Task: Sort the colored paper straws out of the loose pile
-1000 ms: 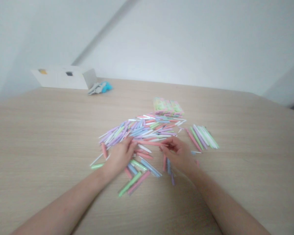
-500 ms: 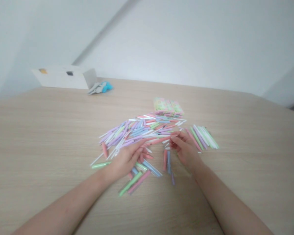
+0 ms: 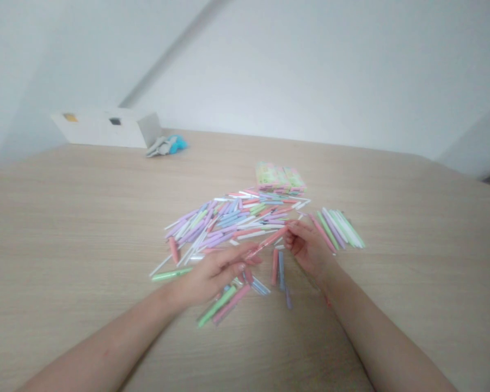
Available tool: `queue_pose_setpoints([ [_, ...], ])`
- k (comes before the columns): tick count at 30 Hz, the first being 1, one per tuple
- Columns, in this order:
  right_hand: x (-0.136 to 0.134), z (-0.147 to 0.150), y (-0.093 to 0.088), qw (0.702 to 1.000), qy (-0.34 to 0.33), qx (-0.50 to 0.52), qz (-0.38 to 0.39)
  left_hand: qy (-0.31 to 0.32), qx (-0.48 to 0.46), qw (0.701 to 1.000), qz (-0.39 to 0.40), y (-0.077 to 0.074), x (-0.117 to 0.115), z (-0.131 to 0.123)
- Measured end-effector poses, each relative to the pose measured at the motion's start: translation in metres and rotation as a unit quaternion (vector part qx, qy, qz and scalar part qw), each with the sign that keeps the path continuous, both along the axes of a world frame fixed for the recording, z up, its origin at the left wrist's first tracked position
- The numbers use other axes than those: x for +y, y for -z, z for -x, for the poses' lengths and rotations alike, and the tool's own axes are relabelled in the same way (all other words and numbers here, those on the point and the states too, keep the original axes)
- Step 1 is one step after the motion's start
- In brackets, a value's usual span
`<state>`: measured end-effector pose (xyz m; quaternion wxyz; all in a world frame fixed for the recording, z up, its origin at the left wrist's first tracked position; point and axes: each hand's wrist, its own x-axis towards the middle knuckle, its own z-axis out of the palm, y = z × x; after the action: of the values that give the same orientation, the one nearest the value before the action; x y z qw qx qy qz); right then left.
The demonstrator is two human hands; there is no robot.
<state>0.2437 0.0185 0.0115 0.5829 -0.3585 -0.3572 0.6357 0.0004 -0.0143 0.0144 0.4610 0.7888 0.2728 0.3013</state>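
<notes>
A slim coral-red pen-like stick [image 3: 273, 238] slants between my hands. The thumb and fingertips of my right hand [image 3: 308, 245] pinch its upper end. My left hand [image 3: 216, 272] has its fingers closed loosely round the lower end, which looks clear and shiny; blur hides the exact grip. Just beyond my hands spreads a loose pile of pastel sticks [image 3: 228, 218], purple, blue, red, green and white, some very thin. Below my left hand lie a green stick [image 3: 217, 306] and a pink stick [image 3: 232, 305]. A short red piece [image 3: 275, 267] and a blue piece [image 3: 281, 270] lie between my hands.
Right of the pile, several sticks lie side by side in a row [image 3: 338, 230]. Stacked green-and-pink packets [image 3: 280, 178] stand behind the pile. Farther back left are a white box [image 3: 106, 130] and a crumpled grey-and-blue cloth-like item [image 3: 167, 145]. A wall borders the wooden table [image 3: 412, 261].
My left hand has moved slightly down, and the red stick has tilted from nearly level to slanting down toward it. My right hand has hardly moved and keeps its pinch.
</notes>
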Motion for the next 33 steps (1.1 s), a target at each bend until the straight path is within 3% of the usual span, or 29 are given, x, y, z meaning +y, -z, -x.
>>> queue_pose_setpoints([
  [8,-0.003,0.008,0.004,0.996,-0.065,0.025,0.049,0.084,-0.015,0.996,0.027,0.003,-0.007,-0.005],
  [16,-0.009,0.015,0.005,0.994,-0.108,-0.006,0.025,0.073,0.091,0.982,-0.147,-0.004,-0.015,-0.01],
  [22,-0.015,0.021,0.003,0.99,-0.134,-0.04,0.033,0.089,0.157,0.965,-0.19,0.0,-0.017,-0.01],
  [33,-0.022,0.027,-0.004,0.985,-0.159,-0.067,0.03,0.103,0.173,0.951,-0.236,0.005,-0.017,-0.012],
])
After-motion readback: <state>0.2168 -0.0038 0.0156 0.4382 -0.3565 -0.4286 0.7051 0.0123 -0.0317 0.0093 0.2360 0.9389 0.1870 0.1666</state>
